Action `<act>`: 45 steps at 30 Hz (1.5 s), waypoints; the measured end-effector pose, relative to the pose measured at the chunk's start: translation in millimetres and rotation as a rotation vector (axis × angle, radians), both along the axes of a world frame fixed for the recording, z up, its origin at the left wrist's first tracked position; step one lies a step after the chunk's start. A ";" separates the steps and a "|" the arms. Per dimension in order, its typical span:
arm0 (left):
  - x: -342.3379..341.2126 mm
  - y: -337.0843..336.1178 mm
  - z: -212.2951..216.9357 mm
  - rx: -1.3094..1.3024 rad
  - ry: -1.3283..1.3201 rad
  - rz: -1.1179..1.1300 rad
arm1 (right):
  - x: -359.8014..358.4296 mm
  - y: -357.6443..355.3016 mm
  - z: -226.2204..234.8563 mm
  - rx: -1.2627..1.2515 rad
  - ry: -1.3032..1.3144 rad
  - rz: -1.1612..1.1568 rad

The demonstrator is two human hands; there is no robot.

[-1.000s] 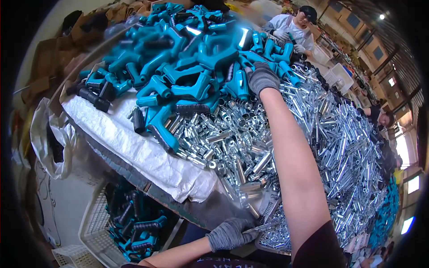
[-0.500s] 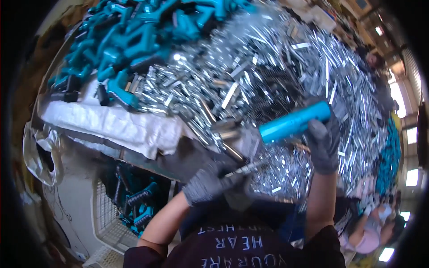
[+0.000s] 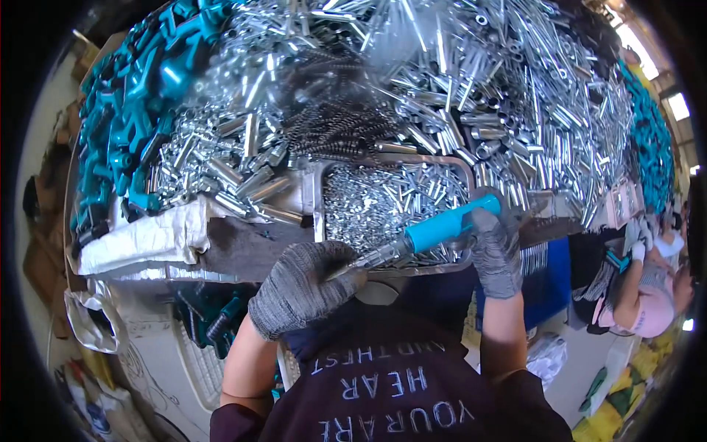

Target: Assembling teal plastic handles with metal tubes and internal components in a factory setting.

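My left hand (image 3: 305, 286), in a grey knit glove, is closed around a slim silver metal shaft (image 3: 384, 254). The shaft's far end meets the open left end of a teal tool housing (image 3: 440, 228); how deep it sits inside I cannot tell. Gripping the housing's other end is my gloved right hand (image 3: 493, 250), its fingers wrapped about the body. Both hands are above the near edge of a metal tray (image 3: 319, 214) filled with small shiny parts (image 3: 368, 199).
Behind the tray lie dark coil springs (image 3: 331, 110) and heaped silver tubes (image 3: 471, 88). Teal tool bodies (image 3: 125, 125) pile up at left, more at far right (image 3: 648, 125). White cloth (image 3: 143, 243) covers the table's front left edge. A co-worker (image 3: 641, 295) sits at right.
My view has turned toward the tray. The shaft and the housing, apart before, have come together end to end. The housing now slants less far from my left hand.
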State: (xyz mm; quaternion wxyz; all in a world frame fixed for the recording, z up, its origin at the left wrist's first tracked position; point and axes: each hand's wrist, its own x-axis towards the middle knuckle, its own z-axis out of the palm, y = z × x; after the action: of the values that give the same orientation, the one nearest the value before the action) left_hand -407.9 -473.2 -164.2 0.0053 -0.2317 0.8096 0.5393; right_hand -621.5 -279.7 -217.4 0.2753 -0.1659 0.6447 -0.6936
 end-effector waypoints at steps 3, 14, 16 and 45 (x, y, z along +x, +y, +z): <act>-9.5 9.1 5.8 0.069 -0.065 -0.060 | -12.3 16.4 7.9 0.098 0.007 0.236; -32.2 41.2 -12.6 0.209 0.011 0.087 | 23.8 22.4 2.2 -0.005 -0.356 0.363; -30.9 35.9 -11.0 0.238 -0.056 0.004 | 17.9 23.6 2.7 -0.014 -0.396 0.441; -36.1 35.9 -24.9 0.626 0.100 0.267 | 38.4 -33.0 14.1 0.111 0.392 0.261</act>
State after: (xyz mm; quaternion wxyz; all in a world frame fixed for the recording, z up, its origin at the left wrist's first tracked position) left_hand -444.1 -437.3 -189.1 -0.0341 -0.2960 0.5668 0.7681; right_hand -583.0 -312.7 -203.4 0.2409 -0.3638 0.6960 -0.5703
